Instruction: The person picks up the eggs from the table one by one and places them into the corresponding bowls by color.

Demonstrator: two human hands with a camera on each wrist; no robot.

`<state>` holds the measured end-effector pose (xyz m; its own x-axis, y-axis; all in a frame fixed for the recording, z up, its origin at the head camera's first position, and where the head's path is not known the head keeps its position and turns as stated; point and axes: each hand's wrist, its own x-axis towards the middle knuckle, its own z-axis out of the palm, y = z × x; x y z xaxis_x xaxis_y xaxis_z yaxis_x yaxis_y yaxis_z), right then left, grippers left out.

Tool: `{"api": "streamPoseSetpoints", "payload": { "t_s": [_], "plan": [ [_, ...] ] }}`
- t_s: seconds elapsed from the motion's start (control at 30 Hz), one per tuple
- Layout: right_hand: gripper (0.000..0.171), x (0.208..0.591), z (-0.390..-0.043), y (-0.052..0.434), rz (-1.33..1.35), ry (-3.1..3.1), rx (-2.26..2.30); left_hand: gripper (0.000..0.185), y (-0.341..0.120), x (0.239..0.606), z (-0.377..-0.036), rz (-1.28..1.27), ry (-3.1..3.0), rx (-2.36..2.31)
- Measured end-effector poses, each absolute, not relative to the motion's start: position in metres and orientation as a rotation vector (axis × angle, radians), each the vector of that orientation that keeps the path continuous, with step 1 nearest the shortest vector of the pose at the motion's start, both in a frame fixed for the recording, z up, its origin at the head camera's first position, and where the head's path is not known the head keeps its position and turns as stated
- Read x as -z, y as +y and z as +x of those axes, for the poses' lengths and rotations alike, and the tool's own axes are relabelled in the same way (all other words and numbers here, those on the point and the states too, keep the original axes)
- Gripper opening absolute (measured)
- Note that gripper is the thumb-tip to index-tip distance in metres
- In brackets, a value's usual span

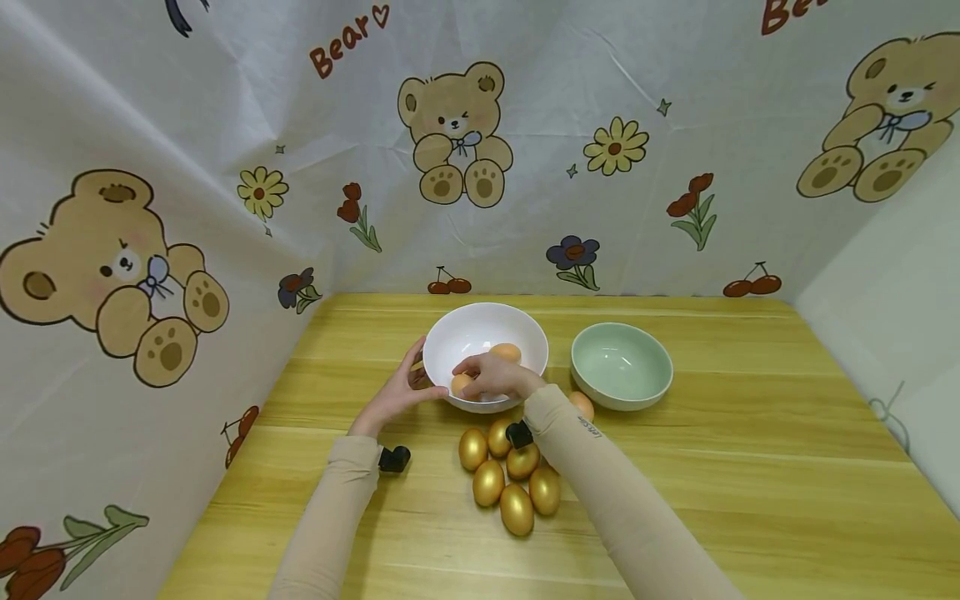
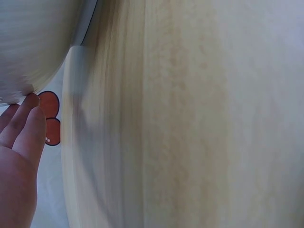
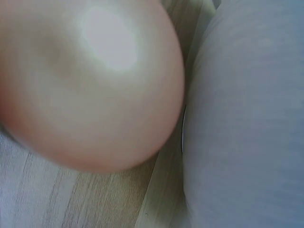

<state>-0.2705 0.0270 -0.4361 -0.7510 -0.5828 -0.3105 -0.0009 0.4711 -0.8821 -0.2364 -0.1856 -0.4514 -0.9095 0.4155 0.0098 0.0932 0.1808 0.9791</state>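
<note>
A white bowl (image 1: 487, 317) stands at the back middle of the table. My left hand (image 1: 396, 396) holds its left side, thumb at the front rim and fingers around the outer wall; the left wrist view shows those fingers (image 2: 32, 128) against the bowl. My right hand (image 1: 497, 375) reaches inside and grips a brown egg (image 1: 461, 385), partly covered by the fingers. Another brown egg (image 1: 506, 352) lies in the bowl behind the hand. A third brown egg (image 1: 582, 406) sits on the table, partly hidden by the right sleeve. In the right wrist view a brown egg (image 3: 95, 95) looms close.
Several golden eggs (image 1: 517, 509) lie clustered in front of the white bowl, near the right forearm. To its right stands a pale green bowl (image 1: 622, 396). The wooden table (image 1: 750, 467) meets a bear-printed cloth (image 1: 525, 225) at the back and left.
</note>
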Motion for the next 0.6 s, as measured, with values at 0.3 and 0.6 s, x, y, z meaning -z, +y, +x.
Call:
{"api": "streamPoseSetpoints", "payload": {
  "t_s": [0.3,0.6],
  "plan": [
    [0.045,0.4387,-0.2724,0.0258,-0.47,2.162,1.244,0.097,-0.1857,0.451,-0.2354,0.49,2.191,-1.799],
    [0.044,0.4355,-0.2712,0.0259,-0.37,2.191,1.532,0.097,-0.187,0.4529,-0.2364,0.495,2.177,-1.821]
  ]
}}
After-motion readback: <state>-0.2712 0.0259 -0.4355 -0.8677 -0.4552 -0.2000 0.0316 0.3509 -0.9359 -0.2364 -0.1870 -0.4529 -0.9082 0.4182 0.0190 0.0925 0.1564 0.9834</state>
